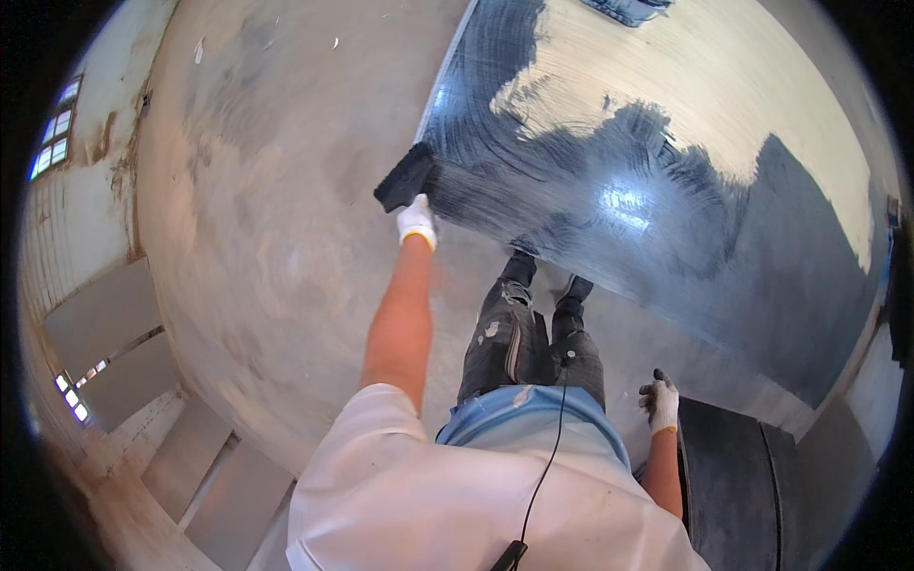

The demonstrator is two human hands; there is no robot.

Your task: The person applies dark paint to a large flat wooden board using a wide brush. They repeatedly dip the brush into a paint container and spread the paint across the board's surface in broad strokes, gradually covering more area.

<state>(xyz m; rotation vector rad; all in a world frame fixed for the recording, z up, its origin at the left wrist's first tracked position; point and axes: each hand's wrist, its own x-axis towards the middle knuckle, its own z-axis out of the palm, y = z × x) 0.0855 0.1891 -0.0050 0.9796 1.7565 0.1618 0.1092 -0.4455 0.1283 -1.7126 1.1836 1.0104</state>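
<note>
My left hand [416,223], in a white glove with a yellow cuff, is closed on a wide black brush [404,178]. The brush has fuzzy edges and lies at the left corner of a large pale board [709,67], partly past its edge. Dark, wet-looking paint [581,200] covers the board's near and left parts in streaky strokes, while the far part stays cream. Off to the lower right, my right hand [659,402] hangs at my side in a white glove with dark-stained fingers. Its fingers are apart and loosely bent, with nothing visible in them.
A dark-smeared container [628,9] stands on the board's far part. Dark panels [728,466] lie beside my right arm. Grey panels [105,300] line the left wall, under a small window [55,133]. The floor [276,190] is stained concrete. A black cable [552,447] runs down my shirt.
</note>
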